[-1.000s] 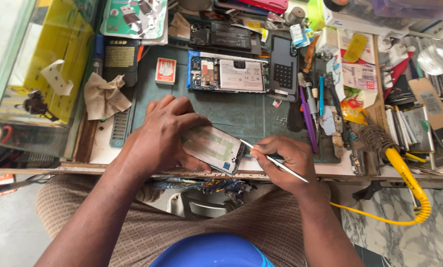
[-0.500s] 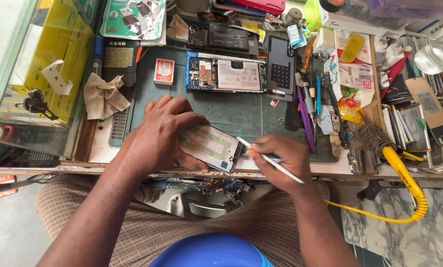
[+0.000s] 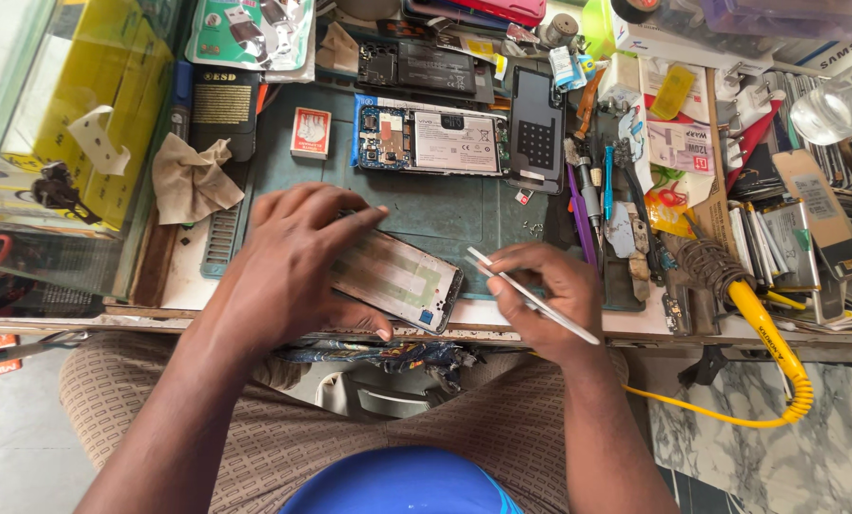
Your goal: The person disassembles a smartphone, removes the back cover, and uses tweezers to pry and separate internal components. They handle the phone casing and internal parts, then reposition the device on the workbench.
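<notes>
Cluttered with tools, the green work mat (image 3: pixel 464 214) fills mid-frame. At its lower edge, the left hand (image 3: pixel 288 266) clasps a phone frame (image 3: pixel 397 281), fingers curled over it. Just right, the right hand (image 3: pixel 545 295) pinches thin tweezers (image 3: pixel 530 295), tip near the frame's corner.

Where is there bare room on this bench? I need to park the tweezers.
Bare green mat lies between the opened phone and the two hands, left hand and right hand. The right side, tools and soldering iron, is crowded.
</notes>
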